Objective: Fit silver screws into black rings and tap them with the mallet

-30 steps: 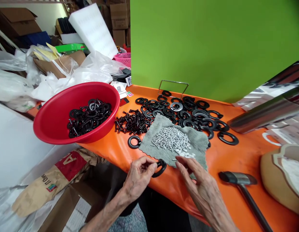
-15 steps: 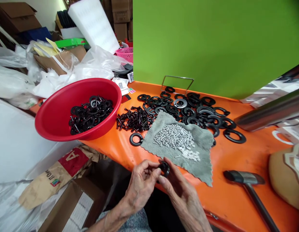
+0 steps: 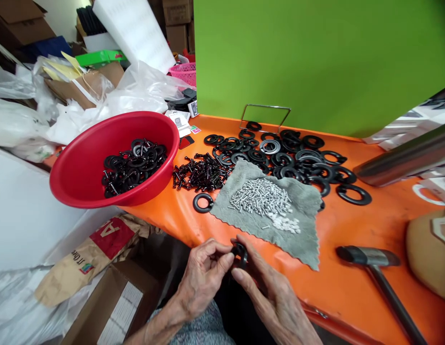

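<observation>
At the table's front edge, my left hand point(image 3: 204, 273) pinches one side of a small black ring point(image 3: 241, 255). The fingers and thumb of my right hand point(image 3: 265, 287) close around its other side, so both hands grip it, and much of it is hidden. Just beyond them lies a grey cloth point(image 3: 305, 244) bearing a heap of silver pins point(image 3: 258, 197) and small white pieces point(image 3: 285, 223). A loose black ring point(image 3: 203, 203) rests by the cloth's left corner. Behind it is a pile of short black bolt-like pieces point(image 3: 203, 172).
A red basin point(image 3: 75, 167) with black rings and pins stands at left. More black rings point(image 3: 298, 163) lie behind the cloth, before a green panel point(image 3: 316, 57). A hammer point(image 3: 388, 287) is at right, near a metal cylinder point(image 3: 405, 158). A wire stand point(image 3: 267, 106) stands at the back.
Both hands, with the black ring, have shifted slightly left in view, and the ring is turned a little. The camera view has also moved slightly. Piles and basin look unchanged.
</observation>
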Demonstrator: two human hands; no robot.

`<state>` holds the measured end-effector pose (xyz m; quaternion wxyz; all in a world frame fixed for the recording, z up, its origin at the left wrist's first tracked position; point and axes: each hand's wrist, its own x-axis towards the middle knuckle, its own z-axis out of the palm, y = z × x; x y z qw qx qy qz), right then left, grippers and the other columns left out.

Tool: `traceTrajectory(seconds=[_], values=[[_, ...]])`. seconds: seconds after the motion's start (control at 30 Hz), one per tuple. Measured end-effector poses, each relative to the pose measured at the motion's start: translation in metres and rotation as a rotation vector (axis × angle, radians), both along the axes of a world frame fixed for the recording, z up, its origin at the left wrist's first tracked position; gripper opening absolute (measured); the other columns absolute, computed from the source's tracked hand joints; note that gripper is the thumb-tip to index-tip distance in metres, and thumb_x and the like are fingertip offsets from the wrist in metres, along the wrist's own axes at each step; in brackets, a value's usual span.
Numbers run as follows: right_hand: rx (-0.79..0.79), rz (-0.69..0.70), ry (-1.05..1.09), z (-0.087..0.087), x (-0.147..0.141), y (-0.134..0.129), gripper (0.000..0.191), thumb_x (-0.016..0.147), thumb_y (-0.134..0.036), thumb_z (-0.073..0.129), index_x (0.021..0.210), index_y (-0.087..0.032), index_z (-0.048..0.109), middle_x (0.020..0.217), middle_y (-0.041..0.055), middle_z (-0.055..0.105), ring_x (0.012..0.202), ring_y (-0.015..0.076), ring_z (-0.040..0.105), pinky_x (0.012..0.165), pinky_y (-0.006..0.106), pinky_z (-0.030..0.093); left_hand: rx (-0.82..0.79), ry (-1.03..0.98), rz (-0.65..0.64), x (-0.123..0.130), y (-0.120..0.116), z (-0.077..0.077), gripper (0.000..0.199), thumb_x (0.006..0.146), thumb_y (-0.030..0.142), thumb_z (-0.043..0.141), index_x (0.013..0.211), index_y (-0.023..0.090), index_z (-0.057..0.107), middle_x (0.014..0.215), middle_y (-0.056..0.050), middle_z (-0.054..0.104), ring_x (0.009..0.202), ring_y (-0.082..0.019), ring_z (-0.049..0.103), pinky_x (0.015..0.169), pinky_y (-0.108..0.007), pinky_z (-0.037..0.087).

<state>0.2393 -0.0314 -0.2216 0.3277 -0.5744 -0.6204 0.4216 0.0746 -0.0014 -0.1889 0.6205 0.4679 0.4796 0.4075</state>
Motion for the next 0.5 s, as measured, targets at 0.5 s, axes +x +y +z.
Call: traceTrajectory(seconds=[0.5], values=[[0.110,-0.094,-0.030,0.009,-0.020,-0.007,0.049,0.093,-0.044,0.047,0.138,-0.026,0.044,0.125,0.0071,0.063,0.111,0.0227,0.061,0.087,0.037,0.057,0.063,0.171,-0.076,-0.003,0.000,0.002,0.020,0.090,0.030,0.055,0.089,0.015,0.067,0.084,-0.004,0.061,0.075,-0.014,0.056,0.068,-0.022,0.046]])
